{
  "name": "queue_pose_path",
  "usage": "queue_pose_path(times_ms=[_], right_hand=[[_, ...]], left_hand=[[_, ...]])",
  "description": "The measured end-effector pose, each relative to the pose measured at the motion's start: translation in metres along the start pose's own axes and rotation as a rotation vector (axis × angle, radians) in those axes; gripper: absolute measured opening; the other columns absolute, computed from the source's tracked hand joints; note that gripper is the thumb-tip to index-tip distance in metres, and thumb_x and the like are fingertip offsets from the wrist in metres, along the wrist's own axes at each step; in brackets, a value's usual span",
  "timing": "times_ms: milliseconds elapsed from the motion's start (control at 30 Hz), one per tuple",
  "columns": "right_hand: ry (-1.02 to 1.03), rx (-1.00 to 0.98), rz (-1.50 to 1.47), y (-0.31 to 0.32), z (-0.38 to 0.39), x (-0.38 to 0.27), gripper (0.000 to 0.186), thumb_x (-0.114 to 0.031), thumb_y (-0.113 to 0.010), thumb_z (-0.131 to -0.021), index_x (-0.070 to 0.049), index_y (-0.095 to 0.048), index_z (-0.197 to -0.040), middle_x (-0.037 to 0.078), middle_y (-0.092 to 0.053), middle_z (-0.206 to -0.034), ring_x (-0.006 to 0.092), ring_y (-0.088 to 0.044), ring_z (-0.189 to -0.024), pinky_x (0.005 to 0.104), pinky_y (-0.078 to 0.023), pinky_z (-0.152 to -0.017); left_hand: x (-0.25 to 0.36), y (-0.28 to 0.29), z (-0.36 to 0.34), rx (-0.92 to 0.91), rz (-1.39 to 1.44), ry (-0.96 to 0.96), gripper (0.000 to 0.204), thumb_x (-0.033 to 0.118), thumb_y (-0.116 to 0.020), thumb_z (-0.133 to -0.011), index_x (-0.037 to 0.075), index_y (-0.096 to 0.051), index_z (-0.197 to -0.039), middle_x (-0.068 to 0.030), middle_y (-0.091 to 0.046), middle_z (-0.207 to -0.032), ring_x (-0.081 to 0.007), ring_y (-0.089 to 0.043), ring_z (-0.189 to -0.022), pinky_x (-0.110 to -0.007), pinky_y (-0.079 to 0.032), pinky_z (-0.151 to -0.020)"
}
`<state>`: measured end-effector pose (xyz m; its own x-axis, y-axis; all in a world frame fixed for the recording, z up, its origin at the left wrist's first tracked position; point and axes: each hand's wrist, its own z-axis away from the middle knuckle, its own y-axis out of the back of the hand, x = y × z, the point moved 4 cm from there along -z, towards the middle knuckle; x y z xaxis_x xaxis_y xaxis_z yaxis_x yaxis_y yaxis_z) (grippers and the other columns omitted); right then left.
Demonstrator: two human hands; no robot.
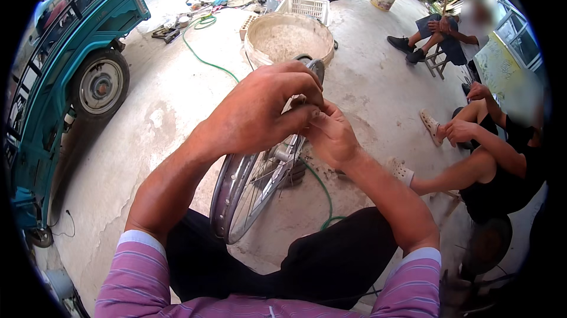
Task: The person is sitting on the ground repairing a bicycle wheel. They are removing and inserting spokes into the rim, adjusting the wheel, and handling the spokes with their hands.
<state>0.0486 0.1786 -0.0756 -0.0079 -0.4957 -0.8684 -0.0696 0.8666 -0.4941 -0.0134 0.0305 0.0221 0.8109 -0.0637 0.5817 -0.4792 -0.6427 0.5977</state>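
Observation:
A bare spoked wheel rim [223, 203] stands upright between my knees, without a tyre. Above its upper part, my left hand [266, 105] is closed, its thumb and fingers pinched together. My right hand [332, 134] meets it from the right, fingertips also pinched and touching the left hand's. Something small and dark shows between the fingers, too covered to name. Both hands hide part of the rim; the hub [282, 154] and thin spokes show below them.
Ahead stands a large round tub [289, 37], with a white crate [304, 8] behind. A green hose [212, 65] crosses the concrete. Tools [168, 31] lie front left. A teal cargo tricycle [77, 34] stands left. Two people sit at right, one sandalled foot [400, 171] near my right arm.

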Motion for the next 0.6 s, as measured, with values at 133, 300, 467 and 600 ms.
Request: queue_pose_path(times_ms=[133, 300, 467, 600], right_hand=[[0.126, 0.199, 0.374, 0.001, -0.002, -0.016, 0.026, -0.020, -0.056, -0.100, -0.005, -0.060, -0.122, 0.002, -0.066, -0.111, 0.0091, -0.061, -0.096, 0.0246, -0.048, -0.081], [0.135, 0.192, 0.387, -0.001, 0.003, -0.038, 0.030, -0.025, -0.054, -0.102, -0.004, -0.060, -0.122, 0.002, -0.068, -0.100, 0.0088, -0.062, -0.086, 0.0227, -0.045, -0.073], [0.093, 0.041, 0.335, -0.014, 0.010, -0.042, 0.032, -0.026, -0.053, -0.103, -0.002, -0.059, -0.123, 0.004, -0.068, -0.099, 0.0101, -0.062, -0.083, 0.0240, -0.046, -0.073], [0.043, -0.015, 0.148, -0.009, 0.010, -0.034, 0.032, -0.021, -0.057, -0.101, 0.000, -0.057, -0.126, 0.006, -0.067, -0.101, 0.0119, -0.061, -0.083, 0.0271, -0.048, -0.075]], left_hand=[[-0.005, 0.002, 0.006, 0.011, 0.001, -0.002, 0.010, 0.007, -0.072, -0.084, 0.004, -0.067, -0.092, -0.0095, -0.066, -0.104, -0.0249, -0.068, -0.094, -0.036, -0.055, -0.080], [-0.009, 0.003, 0.008, 0.062, -0.016, -0.035, 0.011, 0.006, -0.072, -0.083, 0.004, -0.068, -0.093, -0.0096, -0.066, -0.104, -0.0252, -0.068, -0.096, -0.036, -0.055, -0.081], [-0.010, 0.000, 0.006, 0.055, -0.048, -0.034, 0.011, 0.005, -0.072, -0.082, 0.004, -0.068, -0.092, -0.0092, -0.065, -0.106, -0.0255, -0.067, -0.095, -0.036, -0.054, -0.083], [-0.006, -0.002, 0.005, 0.054, -0.009, -0.031, 0.012, 0.004, -0.074, -0.080, 0.004, -0.068, -0.091, -0.0090, -0.065, -0.107, -0.0248, -0.067, -0.097, -0.035, -0.054, -0.082]])
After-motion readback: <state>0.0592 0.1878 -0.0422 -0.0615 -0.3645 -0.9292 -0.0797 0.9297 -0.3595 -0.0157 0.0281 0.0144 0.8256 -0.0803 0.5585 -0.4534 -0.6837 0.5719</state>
